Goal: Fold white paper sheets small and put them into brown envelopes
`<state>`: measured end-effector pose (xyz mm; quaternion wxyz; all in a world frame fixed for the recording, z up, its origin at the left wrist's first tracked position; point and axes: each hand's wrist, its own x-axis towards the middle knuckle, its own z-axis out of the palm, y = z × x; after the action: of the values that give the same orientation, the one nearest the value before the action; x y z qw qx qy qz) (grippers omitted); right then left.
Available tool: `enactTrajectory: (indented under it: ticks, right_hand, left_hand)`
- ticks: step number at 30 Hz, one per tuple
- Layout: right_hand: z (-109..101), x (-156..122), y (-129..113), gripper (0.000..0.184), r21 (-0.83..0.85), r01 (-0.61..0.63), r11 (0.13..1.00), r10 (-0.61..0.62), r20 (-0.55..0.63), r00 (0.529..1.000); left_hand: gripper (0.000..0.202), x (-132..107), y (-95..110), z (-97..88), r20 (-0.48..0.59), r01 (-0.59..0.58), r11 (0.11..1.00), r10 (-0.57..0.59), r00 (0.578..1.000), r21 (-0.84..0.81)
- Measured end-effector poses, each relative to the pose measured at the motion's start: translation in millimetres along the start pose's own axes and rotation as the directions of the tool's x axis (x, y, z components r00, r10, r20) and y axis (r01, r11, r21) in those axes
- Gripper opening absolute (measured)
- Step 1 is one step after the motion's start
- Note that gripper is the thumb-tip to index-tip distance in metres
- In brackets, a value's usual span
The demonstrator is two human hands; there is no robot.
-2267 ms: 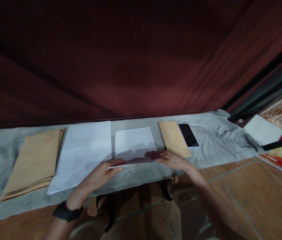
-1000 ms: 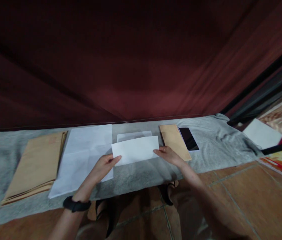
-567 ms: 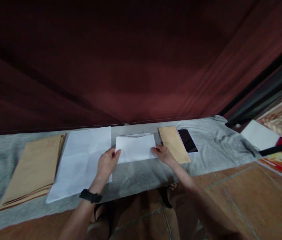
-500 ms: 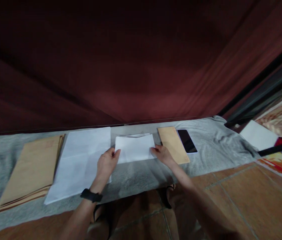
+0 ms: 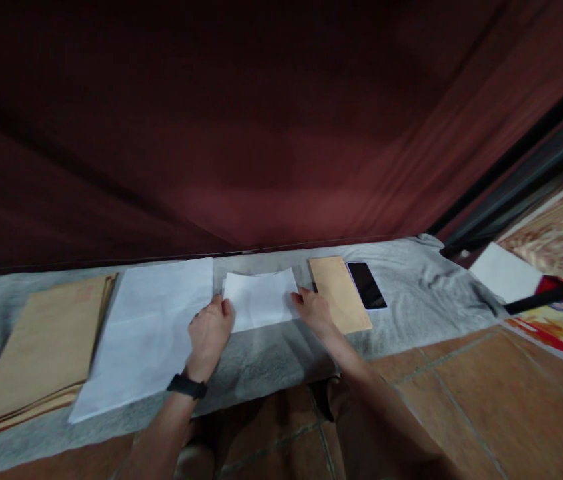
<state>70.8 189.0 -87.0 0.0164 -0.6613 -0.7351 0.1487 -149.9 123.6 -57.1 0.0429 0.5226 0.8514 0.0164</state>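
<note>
A folded white sheet of paper [image 5: 261,300] is held between my two hands over the grey cloth. My left hand [image 5: 211,328], with a dark band on its wrist, pinches the paper's left edge. At the right edge, the fingers of my right hand [image 5: 312,308] are closed on the same paper. Left of it lies a larger stack of white paper [image 5: 154,327], close beside my left hand. A small brown envelope [image 5: 341,293] lies just right of my right hand.
A pile of large brown envelopes [image 5: 41,347] lies at the far left. Beside the small envelope is a phone [image 5: 366,285] with a dark screen. Grey cloth [image 5: 271,357] covers the narrow surface, with a dark red curtain [image 5: 261,167] behind it. Tiled floor [image 5: 441,393] shows in front.
The folded paper's back layer, which stuck out above the front one, now lines up more closely with it. Both hands still hold its sides. The view has shifted slightly.
</note>
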Motion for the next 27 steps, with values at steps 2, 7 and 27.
enactTrajectory:
  ticks: [2,7,27]
  right_hand:
    - [0.2,0.1,-1.2,0.039,-0.014,0.007,1.0,-0.007,-0.015,1.0]
    - [1.8,-0.9,-3.4,0.037,-0.024,0.014,1.0,-0.015,-0.045,0.999]
    - [11.2,-0.1,-8.5,0.034,-0.133,0.021,0.991,-0.043,-0.16,0.986]
  left_hand:
    - [0.042,-0.3,-0.6,1.9,-0.008,-0.006,1.0,0.006,1.0,0.007]
    - [0.042,-0.2,-1.8,7.5,-0.057,-0.031,0.999,0.033,0.998,0.023]
    - [0.045,3.7,-5.1,22.5,-0.119,-0.065,0.997,0.07,0.99,0.042]
